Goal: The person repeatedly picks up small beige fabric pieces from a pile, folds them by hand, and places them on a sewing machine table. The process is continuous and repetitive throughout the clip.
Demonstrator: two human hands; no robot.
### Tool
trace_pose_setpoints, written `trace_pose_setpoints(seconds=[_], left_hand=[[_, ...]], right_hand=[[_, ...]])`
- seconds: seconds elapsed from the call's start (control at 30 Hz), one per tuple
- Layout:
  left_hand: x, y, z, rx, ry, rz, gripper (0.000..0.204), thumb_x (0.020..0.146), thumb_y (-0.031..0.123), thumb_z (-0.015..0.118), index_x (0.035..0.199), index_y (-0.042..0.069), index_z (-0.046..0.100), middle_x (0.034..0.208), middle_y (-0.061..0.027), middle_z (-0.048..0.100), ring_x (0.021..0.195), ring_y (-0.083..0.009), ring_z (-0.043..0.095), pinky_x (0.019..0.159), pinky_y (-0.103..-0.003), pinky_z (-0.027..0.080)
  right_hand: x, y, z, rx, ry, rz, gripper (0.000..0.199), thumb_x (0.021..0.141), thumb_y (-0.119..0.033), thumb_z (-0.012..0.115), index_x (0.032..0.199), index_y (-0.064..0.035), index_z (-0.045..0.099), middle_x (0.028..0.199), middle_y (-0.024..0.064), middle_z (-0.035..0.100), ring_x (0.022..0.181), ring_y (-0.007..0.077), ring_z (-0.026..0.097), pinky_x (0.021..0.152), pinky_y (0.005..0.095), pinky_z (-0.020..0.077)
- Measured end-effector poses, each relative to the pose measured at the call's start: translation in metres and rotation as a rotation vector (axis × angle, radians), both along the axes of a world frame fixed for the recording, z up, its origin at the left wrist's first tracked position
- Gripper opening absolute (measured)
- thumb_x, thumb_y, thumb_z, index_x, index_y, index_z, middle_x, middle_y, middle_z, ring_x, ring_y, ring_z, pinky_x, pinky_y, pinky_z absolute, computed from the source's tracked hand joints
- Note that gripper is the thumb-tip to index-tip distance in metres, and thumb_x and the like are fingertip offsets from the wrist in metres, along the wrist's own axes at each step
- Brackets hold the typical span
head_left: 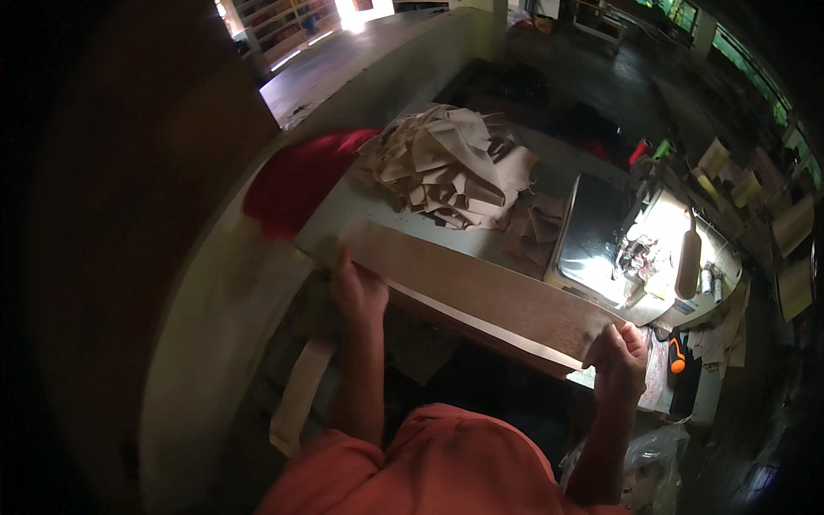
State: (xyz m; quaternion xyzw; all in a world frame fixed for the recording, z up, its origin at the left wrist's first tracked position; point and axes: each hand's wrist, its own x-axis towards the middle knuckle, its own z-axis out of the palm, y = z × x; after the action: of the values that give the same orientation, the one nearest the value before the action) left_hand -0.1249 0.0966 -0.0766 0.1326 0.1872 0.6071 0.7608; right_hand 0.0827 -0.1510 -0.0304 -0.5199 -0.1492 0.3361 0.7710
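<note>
A long beige fabric strip [481, 287] is stretched between my hands over the near edge of the table. My left hand [360, 290] grips its left end, the fingers partly hidden by the cloth. At the other end my right hand [621, 359] pinches the corner, thumb on top. Along the strip's near side runs a paler folded edge. Beyond it, a large heap of beige fabric pieces [451, 163] is piled on the table [343, 206]. The lit sewing machine [652, 249] stands to the right, beyond my right hand.
Red cloth [305, 180] lies beside the low wall [215, 283] at left. An orange-and-black tool [676, 354] rests near my right hand. Thread spools [639, 152] stand behind the machine. A clear plastic bag [657, 459] hangs low at right, and a pale strip [302, 390] lies below my left forearm.
</note>
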Motion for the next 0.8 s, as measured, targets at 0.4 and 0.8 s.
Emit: trace_pose_setpoints(seconds=[0.4, 0.8], left_hand=[[0.092, -0.144, 0.027, 1.550, 1.040, -0.417, 0.086, 0.072, 0.016, 0.061, 0.130, 0.000, 0.001, 0.132, -0.0196, 0.024, 0.122, -0.0385, 0.019, 0.098, -0.044, 0.020], [0.116, -0.093, 0.065, 0.953, 1.030, -1.105, 0.026, 0.076, 0.025, 0.061, 0.086, 0.001, 0.057, 0.081, -0.0051, 0.058, 0.077, -0.0089, 0.052, 0.066, -0.021, 0.043]], right_hand=[[-0.009, 0.015, -0.007, -0.094, 0.231, 0.205, 0.021, 0.085, -0.022, 0.048, 0.086, -0.0014, 0.053, 0.076, 0.0051, 0.057, 0.061, 0.0097, 0.056, 0.054, 0.0245, 0.0497], [-0.007, 0.001, 0.004, -0.113, -0.143, 0.304, 0.016, 0.079, -0.010, 0.056, 0.090, 0.0011, 0.053, 0.076, 0.0028, 0.056, 0.062, 0.0063, 0.053, 0.052, 0.0182, 0.0438]])
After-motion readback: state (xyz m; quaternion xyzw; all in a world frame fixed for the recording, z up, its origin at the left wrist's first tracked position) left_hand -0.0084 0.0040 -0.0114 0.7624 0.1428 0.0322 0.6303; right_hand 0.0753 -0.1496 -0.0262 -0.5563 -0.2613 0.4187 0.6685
